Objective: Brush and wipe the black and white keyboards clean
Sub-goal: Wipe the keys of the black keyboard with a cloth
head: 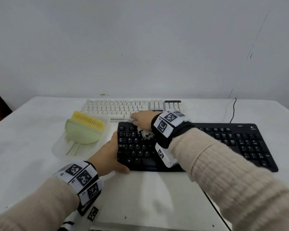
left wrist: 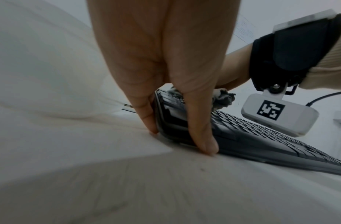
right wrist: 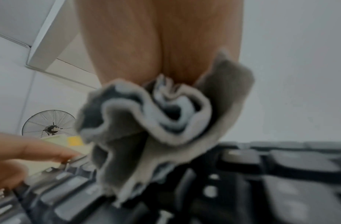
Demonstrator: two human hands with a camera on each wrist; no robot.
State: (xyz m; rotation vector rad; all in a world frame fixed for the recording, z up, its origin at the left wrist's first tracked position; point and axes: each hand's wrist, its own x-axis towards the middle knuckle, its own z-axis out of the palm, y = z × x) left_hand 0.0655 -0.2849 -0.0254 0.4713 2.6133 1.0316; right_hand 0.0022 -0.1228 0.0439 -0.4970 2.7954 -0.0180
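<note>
Black keyboard [head: 207, 144] wiping is under way: the right hand [head: 143, 120] bunches a grey cloth [head: 145, 133] in curled fingers over the keys at the far left corner, while the left hand [head: 110, 152] clamps the board's left end, thumb on the near edge and fingers along the side. It lies on the table [head: 23, 130], nearest the person, with most of its keys not yet reached. Just behind it lies the white keyboard [head: 120, 107]. The yellow-bristled brush [head: 85, 127] rests in its dustpan [head: 83, 147] to the left, which suggests brushing is finished or paused.
</note>
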